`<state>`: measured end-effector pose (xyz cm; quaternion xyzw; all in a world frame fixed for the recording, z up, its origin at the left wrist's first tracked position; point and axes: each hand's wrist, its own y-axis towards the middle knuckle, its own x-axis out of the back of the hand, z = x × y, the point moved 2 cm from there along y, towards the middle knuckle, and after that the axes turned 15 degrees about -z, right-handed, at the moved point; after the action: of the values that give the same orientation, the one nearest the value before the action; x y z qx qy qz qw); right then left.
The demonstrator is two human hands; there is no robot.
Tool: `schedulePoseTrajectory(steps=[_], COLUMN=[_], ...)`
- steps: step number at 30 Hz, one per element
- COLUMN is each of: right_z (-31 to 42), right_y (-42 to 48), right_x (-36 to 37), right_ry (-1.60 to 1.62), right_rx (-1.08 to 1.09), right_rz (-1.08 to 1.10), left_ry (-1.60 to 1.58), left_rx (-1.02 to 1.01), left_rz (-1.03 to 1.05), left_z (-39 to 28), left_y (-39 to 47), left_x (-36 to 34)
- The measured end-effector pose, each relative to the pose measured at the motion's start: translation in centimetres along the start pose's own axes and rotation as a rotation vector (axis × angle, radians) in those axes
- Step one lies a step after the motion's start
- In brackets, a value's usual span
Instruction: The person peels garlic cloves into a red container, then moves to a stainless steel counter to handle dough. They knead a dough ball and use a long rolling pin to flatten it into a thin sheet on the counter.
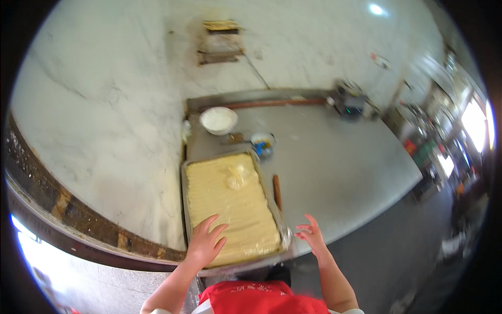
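A metal tray (263,176) stands at the left front of the steel table. Pale yellow dough strips (231,212) fill it in close rows, under what looks like clear plastic film (237,176) with a crumpled patch near the far end. Over the tray's near left part is my left hand (206,240), fingers apart and holding nothing; whether it touches the film I cannot tell. My right hand (310,234) is off the tray's near right corner, fingers spread and empty. Gathered film (287,235) bunches at that corner. Beside the tray's right edge lies a wooden rolling pin (277,192).
Behind the tray are a bowl of white powder (219,120) and a small bowl (262,143) with something blue in it. A long wooden rod (274,103) lies along the back edge of the steel table (341,157). A blurred device (350,100) stands at the back right corner.
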<state>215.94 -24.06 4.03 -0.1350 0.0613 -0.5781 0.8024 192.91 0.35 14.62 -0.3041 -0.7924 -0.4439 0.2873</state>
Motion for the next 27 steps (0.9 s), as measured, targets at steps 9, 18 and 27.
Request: schedulePoseTrajectory(steps=[9,18,27], right_z=[21.0,39.2,51.7], right_y=[23.2,33.6,40.5], right_x=[-15.9,-32.0,-39.2], right_ry=[-0.161,0.315,0.637], right_rx=[0.231,0.220,0.181], right_rz=[0.601,0.797,0.575], left_ry=[1.203,1.592,1.688], left_rx=[-0.134,-0.089,-0.080], left_rz=[-0.583,-0.249,-0.213], left_z=[-5.9,-6.4,-5.6], left_y=[6.8,9.0,8.9], left_x=[13.7,13.4,12.5])
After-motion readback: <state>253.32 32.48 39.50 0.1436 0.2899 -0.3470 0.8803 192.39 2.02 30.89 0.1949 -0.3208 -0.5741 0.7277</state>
